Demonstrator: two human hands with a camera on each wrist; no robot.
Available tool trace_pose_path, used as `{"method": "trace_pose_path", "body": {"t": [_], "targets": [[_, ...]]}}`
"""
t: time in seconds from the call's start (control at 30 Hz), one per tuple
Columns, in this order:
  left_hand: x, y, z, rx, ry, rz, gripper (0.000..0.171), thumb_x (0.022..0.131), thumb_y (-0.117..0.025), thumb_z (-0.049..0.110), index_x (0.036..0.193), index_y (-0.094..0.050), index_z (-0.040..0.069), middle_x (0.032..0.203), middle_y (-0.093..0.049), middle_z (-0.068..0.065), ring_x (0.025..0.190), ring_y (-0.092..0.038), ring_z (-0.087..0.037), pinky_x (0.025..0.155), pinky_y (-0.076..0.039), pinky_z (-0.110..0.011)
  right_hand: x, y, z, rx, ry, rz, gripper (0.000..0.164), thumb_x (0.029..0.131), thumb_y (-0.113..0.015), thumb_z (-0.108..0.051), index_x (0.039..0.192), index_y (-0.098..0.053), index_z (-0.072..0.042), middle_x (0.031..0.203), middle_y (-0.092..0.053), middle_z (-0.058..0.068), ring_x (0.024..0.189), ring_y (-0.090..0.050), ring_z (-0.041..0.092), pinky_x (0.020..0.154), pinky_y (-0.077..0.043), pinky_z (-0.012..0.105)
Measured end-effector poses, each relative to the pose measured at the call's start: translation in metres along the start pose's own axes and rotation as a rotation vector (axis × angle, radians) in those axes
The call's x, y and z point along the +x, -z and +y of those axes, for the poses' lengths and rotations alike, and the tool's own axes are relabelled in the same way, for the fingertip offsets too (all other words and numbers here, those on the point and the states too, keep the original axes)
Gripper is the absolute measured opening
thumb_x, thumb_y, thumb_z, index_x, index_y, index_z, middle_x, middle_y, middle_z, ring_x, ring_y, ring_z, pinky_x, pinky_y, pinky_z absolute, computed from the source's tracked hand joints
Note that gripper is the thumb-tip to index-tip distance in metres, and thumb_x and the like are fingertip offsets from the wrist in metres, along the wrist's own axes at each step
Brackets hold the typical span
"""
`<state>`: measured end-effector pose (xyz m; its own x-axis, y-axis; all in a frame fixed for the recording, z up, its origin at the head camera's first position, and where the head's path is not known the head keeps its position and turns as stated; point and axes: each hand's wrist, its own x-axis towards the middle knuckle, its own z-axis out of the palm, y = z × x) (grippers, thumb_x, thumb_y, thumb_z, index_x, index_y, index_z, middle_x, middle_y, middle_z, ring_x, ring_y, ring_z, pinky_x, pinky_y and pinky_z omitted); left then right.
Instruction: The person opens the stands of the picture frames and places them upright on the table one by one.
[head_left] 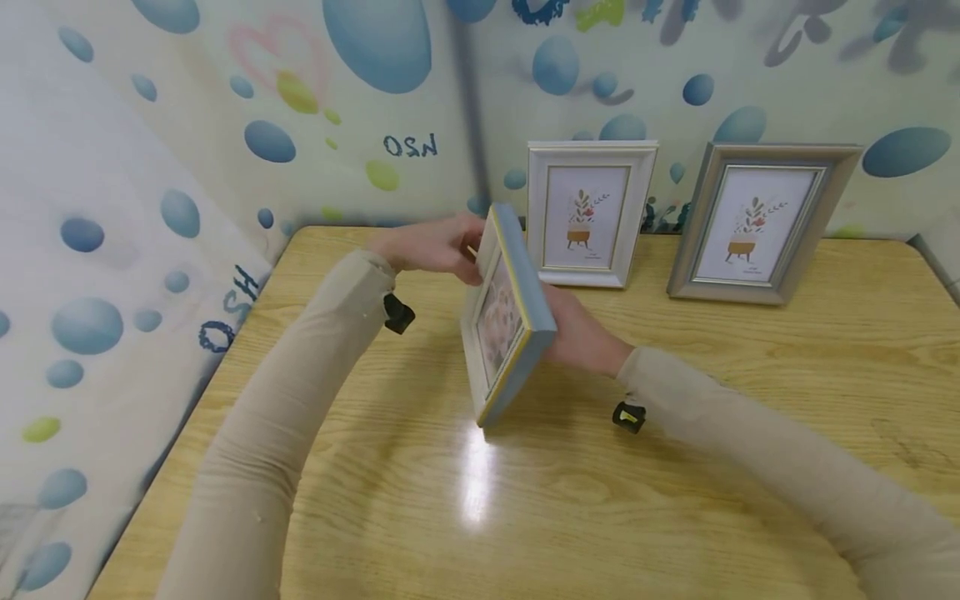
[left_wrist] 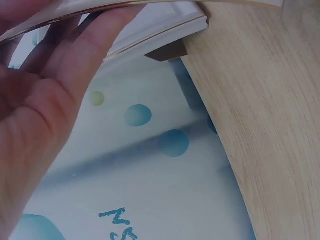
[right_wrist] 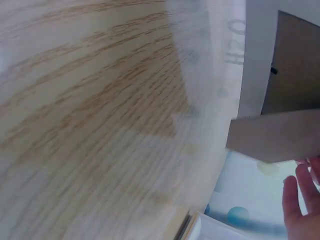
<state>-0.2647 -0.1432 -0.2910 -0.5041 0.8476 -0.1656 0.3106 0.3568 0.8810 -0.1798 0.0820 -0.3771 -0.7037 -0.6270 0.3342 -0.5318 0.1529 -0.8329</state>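
A picture frame (head_left: 517, 275) with light blue sides and a pinkish picture stands tilted between both hands in the head view. My left hand (head_left: 435, 244) grips its far left edge; the left wrist view shows the thumb and fingers on either side of that edge. Behind the frame is my right hand (head_left: 583, 332). Seen from the right wrist, a brown stand flap (right_wrist: 277, 135) sticks out from the frame's back, with the right fingers (right_wrist: 291, 200) close against it. The thumb is out of sight, so whether they pinch the flap is unclear.
A white picture frame (head_left: 540, 208) and a silver-grey picture frame (head_left: 690, 225) stand upright at the back of the wooden table (head_left: 585, 500). Behind them rises a wall (head_left: 480, 108) printed with blue and green drops. Another such wall (head_left: 120, 208) borders the left side.
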Motion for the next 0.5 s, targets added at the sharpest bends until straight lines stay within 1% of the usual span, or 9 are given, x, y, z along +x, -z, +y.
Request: {"method": "trace_pose_path", "body": {"t": [0.1, 0.17, 0.3, 0.4, 0.5], "targets": [[0.0, 0.001, -0.001, -0.025, -0.005, -0.005, 0.036, 0.074, -0.059, -0.012, 0.108, -0.06, -0.002, 0.1, -0.064, -0.014, 0.091, -0.058, -0.025, 0.085, -0.051, -0.039, -0.003, 0.006, -0.002, -0.048, 0.005, 0.028, 0.08, 0.076, -0.078, -0.003, 0.146, -0.037, -0.003, 0.14, -0.049, 0.015, 0.129, -0.045, 0.028, 0.106, -0.036, 0.043], [-0.001, 0.001, -0.002, -0.034, -0.006, -0.009, 0.037, 0.074, -0.059, -0.012, 0.11, -0.059, -0.002, 0.101, -0.065, -0.014, 0.091, -0.058, -0.026, 0.085, -0.051, -0.04, -0.004, 0.01, -0.004, -0.055, 0.0, 0.035, 0.08, 0.075, -0.08, -0.003, 0.144, -0.041, -0.006, 0.138, -0.051, 0.012, 0.127, -0.046, 0.026, 0.105, -0.037, 0.043], [-0.001, 0.0, -0.001, -0.029, -0.006, -0.013, 0.04, 0.074, -0.06, -0.011, 0.114, -0.059, -0.001, 0.104, -0.065, -0.014, 0.095, -0.058, -0.026, 0.087, -0.05, -0.04, -0.007, 0.017, -0.006, -0.068, -0.002, 0.034, 0.073, 0.072, -0.083, -0.005, 0.136, -0.048, -0.004, 0.13, -0.056, 0.011, 0.122, -0.049, 0.025, 0.102, -0.039, 0.044], [0.0, -0.001, 0.001, -0.019, 0.005, 0.002, 0.04, 0.074, -0.06, -0.01, 0.113, -0.059, -0.001, 0.104, -0.064, -0.014, 0.096, -0.058, -0.026, 0.088, -0.05, -0.04, -0.007, 0.018, -0.008, -0.086, -0.002, 0.025, 0.07, 0.072, -0.084, -0.007, 0.132, -0.05, -0.004, 0.128, -0.057, 0.009, 0.12, -0.05, 0.024, 0.101, -0.04, 0.043], [0.0, -0.002, 0.002, -0.016, 0.022, 0.007, 0.039, 0.074, -0.06, -0.011, 0.112, -0.06, -0.002, 0.105, -0.064, -0.013, 0.096, -0.058, -0.025, 0.088, -0.05, -0.04, -0.009, 0.018, -0.009, -0.085, -0.024, 0.026, 0.069, 0.072, -0.084, -0.008, 0.133, -0.05, -0.005, 0.13, -0.056, 0.008, 0.122, -0.049, 0.022, 0.102, -0.04, 0.042]]}}
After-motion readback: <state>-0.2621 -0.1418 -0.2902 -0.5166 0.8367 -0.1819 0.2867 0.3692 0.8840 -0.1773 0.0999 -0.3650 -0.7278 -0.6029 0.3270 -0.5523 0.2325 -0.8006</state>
